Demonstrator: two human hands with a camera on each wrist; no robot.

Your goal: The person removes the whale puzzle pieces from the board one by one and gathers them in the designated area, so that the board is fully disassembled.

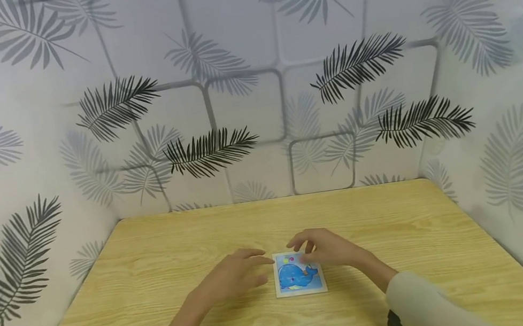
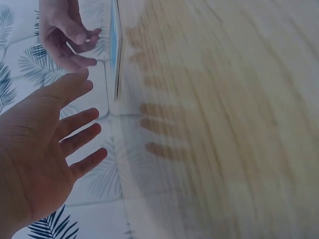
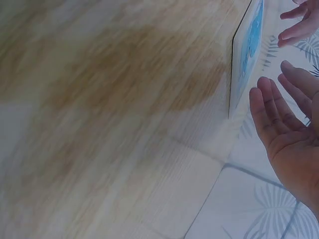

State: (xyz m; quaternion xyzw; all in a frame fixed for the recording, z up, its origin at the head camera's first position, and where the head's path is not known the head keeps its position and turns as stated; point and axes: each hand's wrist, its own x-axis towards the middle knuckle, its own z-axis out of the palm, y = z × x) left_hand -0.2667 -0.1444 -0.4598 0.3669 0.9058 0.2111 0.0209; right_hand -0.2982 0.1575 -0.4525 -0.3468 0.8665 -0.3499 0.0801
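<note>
A flat square picture board (image 1: 298,276) with a blue whale on a light blue ground and a pale border lies on the wooden table (image 1: 192,235). Left of it hovers my left hand (image 1: 236,274), fingers spread and relaxed, fingertips close to the board's left edge. My right hand (image 1: 330,246) is over the board's upper right corner, its fingers loosely bent and holding nothing. In the left wrist view, the left palm (image 2: 40,149) shows bare. The right palm (image 3: 294,134) in the right wrist view is likewise bare, beside the board (image 3: 246,52).
Behind and beside the table stand pale walls (image 1: 245,105) printed with grey and black leaves. A dark band (image 1: 396,324) shows beneath the right sleeve (image 1: 427,300). The tabletop's far edge meets the back wall.
</note>
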